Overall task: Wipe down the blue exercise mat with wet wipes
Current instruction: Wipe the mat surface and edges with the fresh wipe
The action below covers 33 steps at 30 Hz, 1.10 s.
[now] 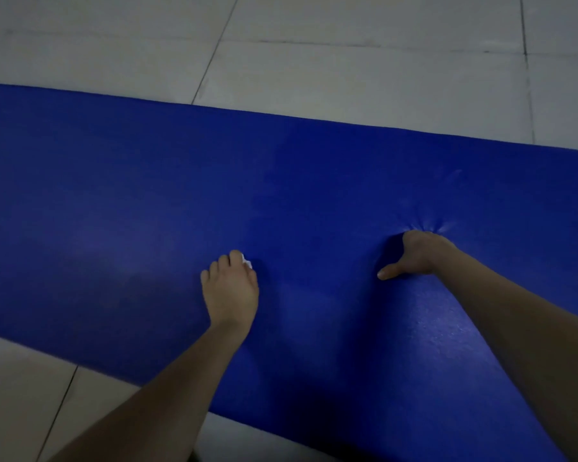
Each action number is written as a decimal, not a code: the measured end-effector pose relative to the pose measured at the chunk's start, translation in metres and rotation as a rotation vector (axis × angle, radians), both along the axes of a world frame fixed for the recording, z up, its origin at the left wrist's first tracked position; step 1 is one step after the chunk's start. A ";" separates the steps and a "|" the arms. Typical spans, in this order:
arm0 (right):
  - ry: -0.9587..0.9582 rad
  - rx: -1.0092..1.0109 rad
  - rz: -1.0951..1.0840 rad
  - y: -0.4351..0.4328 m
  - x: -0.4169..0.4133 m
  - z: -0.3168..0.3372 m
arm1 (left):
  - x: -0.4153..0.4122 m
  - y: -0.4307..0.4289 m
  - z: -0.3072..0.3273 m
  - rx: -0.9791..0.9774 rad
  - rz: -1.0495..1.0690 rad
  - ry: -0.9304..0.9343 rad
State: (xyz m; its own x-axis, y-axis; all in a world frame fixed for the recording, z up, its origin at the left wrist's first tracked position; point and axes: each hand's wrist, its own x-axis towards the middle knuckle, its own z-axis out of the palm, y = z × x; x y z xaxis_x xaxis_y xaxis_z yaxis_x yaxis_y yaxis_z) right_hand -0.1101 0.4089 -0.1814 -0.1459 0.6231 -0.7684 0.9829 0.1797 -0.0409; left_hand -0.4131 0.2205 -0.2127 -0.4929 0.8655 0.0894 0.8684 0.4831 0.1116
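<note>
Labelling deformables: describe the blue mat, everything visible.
The blue mat, deep blue and foam-like with a fine grain, lies across the pale tiled floor, both ends out of frame. The left hand holds a white wipe against it. The right hand pushes into it, fingers hidden, creases radiating from there.

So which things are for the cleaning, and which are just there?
For the job:
mat
wipe
left hand, holding the wipe
right hand, steadying the mat

Just there:
floor
</note>
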 end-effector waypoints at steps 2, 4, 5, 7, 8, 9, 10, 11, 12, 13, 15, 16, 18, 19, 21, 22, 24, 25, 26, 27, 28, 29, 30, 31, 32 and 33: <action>-0.002 -0.001 -0.004 -0.001 -0.001 0.003 | 0.016 -0.001 -0.002 0.026 -0.007 -0.018; 0.000 -0.007 -0.012 0.001 -0.002 0.004 | 0.039 -0.002 -0.002 0.026 -0.078 -0.027; -0.003 -0.014 -0.015 0.000 -0.002 0.004 | 0.053 -0.002 -0.002 0.019 -0.114 -0.035; -0.014 -0.017 -0.012 0.002 -0.002 0.002 | 0.084 0.000 -0.001 0.031 -0.162 -0.059; -0.019 -0.020 -0.016 0.002 -0.002 0.001 | 0.103 0.001 0.000 0.045 -0.182 -0.078; -0.023 -0.017 -0.024 0.001 -0.001 0.001 | 0.123 0.003 0.002 0.055 -0.215 -0.109; -0.018 -0.009 -0.040 0.000 -0.001 0.001 | 0.144 0.002 0.004 0.057 -0.251 -0.143; -0.008 0.006 -0.062 -0.003 -0.001 0.003 | 0.164 -0.001 0.008 0.052 -0.285 -0.190; 0.012 0.024 -0.091 -0.010 0.000 0.005 | 0.179 -0.006 0.012 0.048 -0.311 -0.257; 0.044 0.040 -0.131 -0.017 0.000 0.011 | 0.189 -0.011 0.017 0.044 -0.318 -0.333; 0.110 0.045 -0.211 -0.038 0.009 0.019 | 0.194 -0.016 0.019 0.001 -0.332 -0.427; 0.108 0.014 -0.229 -0.053 0.015 0.024 | 0.189 -0.017 0.021 -0.019 -0.352 -0.437; 0.070 -0.093 -0.254 -0.087 0.023 0.033 | 0.176 -0.014 0.026 -0.045 -0.418 -0.422; 0.056 -0.142 -0.283 -0.104 0.025 0.035 | 0.168 -0.012 0.030 -0.051 -0.443 -0.400; 0.061 -0.181 -0.340 -0.130 0.024 0.035 | 0.151 -0.009 0.033 -0.077 -0.454 -0.368; 0.043 -0.173 -0.323 -0.139 0.020 0.035 | 0.140 -0.010 0.034 -0.082 -0.430 -0.370; -0.041 -0.110 -0.229 -0.152 0.012 0.033 | 0.109 -0.013 0.034 -0.084 -0.352 -0.384; -0.070 -0.068 -0.206 -0.155 0.010 0.031 | 0.090 -0.014 0.033 -0.097 -0.315 -0.391; -0.085 -0.048 -0.201 -0.154 0.007 0.030 | 0.070 -0.015 0.032 -0.109 -0.277 -0.396; -0.090 -0.051 -0.206 -0.153 0.005 0.030 | 0.048 -0.017 0.031 -0.120 -0.243 -0.389; -0.090 -0.060 -0.213 -0.151 0.005 0.029 | 0.028 -0.019 0.030 -0.121 -0.205 -0.372; -0.090 -0.065 -0.215 -0.150 0.005 0.028 | 0.011 -0.023 0.029 -0.118 -0.159 -0.358; -0.090 -0.060 -0.210 -0.149 0.005 0.029 | 0.000 -0.026 0.028 -0.109 -0.108 -0.359; -0.088 -0.054 -0.207 -0.149 0.004 0.031 | -0.004 -0.029 0.026 -0.102 -0.063 -0.370; -0.086 -0.050 -0.209 -0.150 0.004 0.031 | -0.001 -0.032 0.025 -0.097 -0.027 -0.383; -0.083 -0.046 -0.212 -0.150 0.003 0.032 | 0.005 -0.032 0.025 -0.085 -0.007 -0.390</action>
